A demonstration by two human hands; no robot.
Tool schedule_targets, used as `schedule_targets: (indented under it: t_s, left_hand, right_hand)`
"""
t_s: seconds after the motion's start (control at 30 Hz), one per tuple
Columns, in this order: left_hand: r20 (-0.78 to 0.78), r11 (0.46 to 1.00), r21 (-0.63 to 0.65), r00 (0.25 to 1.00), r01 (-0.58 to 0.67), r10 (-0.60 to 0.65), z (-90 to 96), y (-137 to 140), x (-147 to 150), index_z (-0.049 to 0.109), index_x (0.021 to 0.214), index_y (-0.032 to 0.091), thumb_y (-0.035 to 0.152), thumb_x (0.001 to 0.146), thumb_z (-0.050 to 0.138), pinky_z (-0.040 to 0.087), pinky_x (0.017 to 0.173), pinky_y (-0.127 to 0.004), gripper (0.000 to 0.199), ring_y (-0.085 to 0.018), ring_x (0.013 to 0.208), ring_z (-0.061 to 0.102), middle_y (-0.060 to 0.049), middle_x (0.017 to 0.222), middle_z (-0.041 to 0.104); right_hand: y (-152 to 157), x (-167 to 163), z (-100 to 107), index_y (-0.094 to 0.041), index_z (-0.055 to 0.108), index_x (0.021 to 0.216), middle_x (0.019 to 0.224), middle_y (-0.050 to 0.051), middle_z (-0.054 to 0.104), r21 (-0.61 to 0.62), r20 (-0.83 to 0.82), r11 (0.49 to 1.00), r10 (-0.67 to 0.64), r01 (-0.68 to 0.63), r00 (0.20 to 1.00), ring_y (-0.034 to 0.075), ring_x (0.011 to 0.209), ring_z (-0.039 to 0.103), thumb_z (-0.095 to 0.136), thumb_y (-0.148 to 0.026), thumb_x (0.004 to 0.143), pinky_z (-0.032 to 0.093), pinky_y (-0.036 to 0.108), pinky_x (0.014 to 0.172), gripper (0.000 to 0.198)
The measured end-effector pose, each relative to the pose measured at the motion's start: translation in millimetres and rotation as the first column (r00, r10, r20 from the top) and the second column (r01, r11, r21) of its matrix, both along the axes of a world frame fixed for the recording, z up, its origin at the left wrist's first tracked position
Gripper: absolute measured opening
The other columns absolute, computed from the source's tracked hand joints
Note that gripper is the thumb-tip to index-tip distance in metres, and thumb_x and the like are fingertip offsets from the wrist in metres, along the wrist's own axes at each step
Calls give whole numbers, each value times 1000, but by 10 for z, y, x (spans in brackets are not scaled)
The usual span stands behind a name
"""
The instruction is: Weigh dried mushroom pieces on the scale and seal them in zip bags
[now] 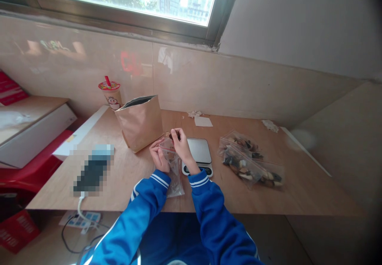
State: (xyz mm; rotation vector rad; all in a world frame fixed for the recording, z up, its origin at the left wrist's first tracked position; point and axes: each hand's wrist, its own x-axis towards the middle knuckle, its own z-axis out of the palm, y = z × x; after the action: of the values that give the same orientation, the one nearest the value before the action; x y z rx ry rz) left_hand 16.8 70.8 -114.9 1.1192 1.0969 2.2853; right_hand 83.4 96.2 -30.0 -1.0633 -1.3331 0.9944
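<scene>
1. Left hand [159, 156]: fingers closed on the upper part of a clear zip bag [176, 183], presumably to steady the mouth and hold it apart.
2. Right hand [182, 145]: fingertips pinched on a dark brown piece [171, 135], just above the zip bag's mouth; near the left hand, perhaps for a short reach between the two.
3. Zip bag: in front of the body, between paper bag [141, 126] and scale [200, 150]; see-through, lower part seemingly limp.
4. Paper bag: upright, open at the top, beside the left hand; probably so placed for easy access.
5. Scale: white, flat-topped, just right of the hands, likely for convenience.
6. Filled bags [238, 168]: clear, with dark and pale pieces inside; overlapping on the table [134, 177], right of the scale, apparently set aside from the working spot.
7. Cup [112, 96]: behind the paper bag, lower part hidden by it.
8. Phone [94, 169]: blurred into blocks, left on the table.
9. Hard to make out: scale reading, too small; scale's left edge, behind the right hand; paper bag's contents, out of sight; exact number of filled bags, lost in overlap; piece, mostly covered by fingers.
</scene>
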Motion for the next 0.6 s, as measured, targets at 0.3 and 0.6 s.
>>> schedule_targets:
  t_s: [0.3,0.6]
  left_hand:
    - [259,999,-13,965,48,-43,10,42,16,46,89,20,35,94,42,49,94,-42,17,-22,111,61,-6,114,56]
    - [278,994,16,954,110,-110,-46,33,10,47,85,20,34,91,46,47,97,-42,15,-21,112,60,-4,114,55]
  right_hand:
    - [-249,170,-86,-20,48,92,93,4,55,180,405,983,-37,-40,913,16,89,55,44,-35,95,45,29,84,15]
    - [-142,100,207,-19,65,86,94,9,72,-195,770,955,291,-224,568,19,87,67,38,-32,100,43,26,73,33]
